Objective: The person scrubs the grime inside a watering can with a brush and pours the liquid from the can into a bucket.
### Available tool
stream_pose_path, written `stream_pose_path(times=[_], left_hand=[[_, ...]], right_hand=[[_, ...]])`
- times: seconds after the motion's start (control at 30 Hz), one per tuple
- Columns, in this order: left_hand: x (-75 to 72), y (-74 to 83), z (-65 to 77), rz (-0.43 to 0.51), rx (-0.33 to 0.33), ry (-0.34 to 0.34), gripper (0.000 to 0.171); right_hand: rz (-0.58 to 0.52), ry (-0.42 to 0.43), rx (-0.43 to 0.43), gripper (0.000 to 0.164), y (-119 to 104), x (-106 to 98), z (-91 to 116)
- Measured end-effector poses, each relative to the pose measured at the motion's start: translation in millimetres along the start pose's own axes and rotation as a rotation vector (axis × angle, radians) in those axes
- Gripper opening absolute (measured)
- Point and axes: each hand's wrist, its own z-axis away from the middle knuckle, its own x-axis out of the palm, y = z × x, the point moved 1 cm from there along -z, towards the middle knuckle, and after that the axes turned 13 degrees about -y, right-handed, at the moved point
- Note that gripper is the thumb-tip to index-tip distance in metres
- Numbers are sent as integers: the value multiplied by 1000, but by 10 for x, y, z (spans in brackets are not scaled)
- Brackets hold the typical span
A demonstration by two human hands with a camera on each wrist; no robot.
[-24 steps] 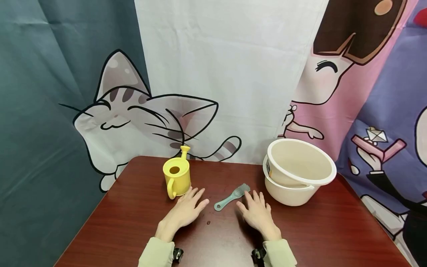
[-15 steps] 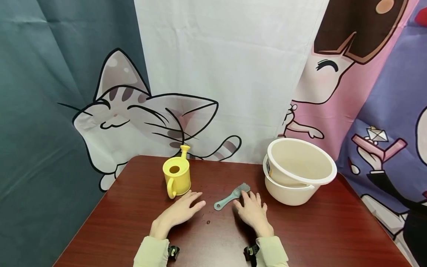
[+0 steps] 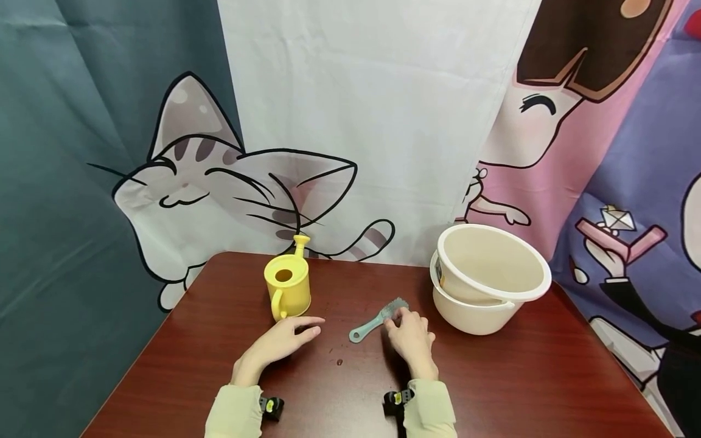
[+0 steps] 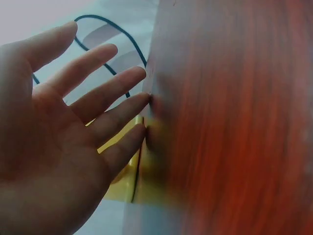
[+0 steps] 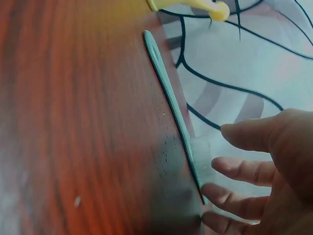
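Note:
A pale blue-green brush (image 3: 368,327) lies slantwise on the table; the right wrist view shows its long handle and translucent bristles (image 5: 201,154). My right hand (image 3: 411,339) is at the brush's bristle end, fingers loosely bent and thumb apart, not wrapped round it. In the right wrist view its fingertips (image 5: 222,165) overlap the bristle end. A yellow watering can (image 3: 290,287) stands upright on the left, spout toward the back. Just in front of it is my left hand (image 3: 276,342), palm down, fingers fairly straight and spread, holding nothing.
Two white basins, the upper one (image 3: 460,283) tilted inside the lower one (image 3: 473,316), stand at the back right of the brown table (image 3: 526,377). A small dark speck (image 3: 339,362) lies between the hands. A printed curtain (image 3: 350,109) hangs behind the table.
Both hands have drawn back a little and moved left. The right fingers are now more bent, over the brush's bristle end. The brush, can and basins stay in place.

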Motion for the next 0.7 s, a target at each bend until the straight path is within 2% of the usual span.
stream_pose_path(times=[0.23, 0.47, 0.7], left_hand=[[-62, -79, 45, 93, -27, 26, 41], [-127, -155, 90, 228, 29, 7, 43], [-164, -273, 151, 353, 40, 4, 43]], right_hand=[[-13, -34, 58, 17, 22, 15, -35], [-12, -9, 67, 16, 40, 41, -85], [-16, 30, 95, 19, 25, 97, -122]])
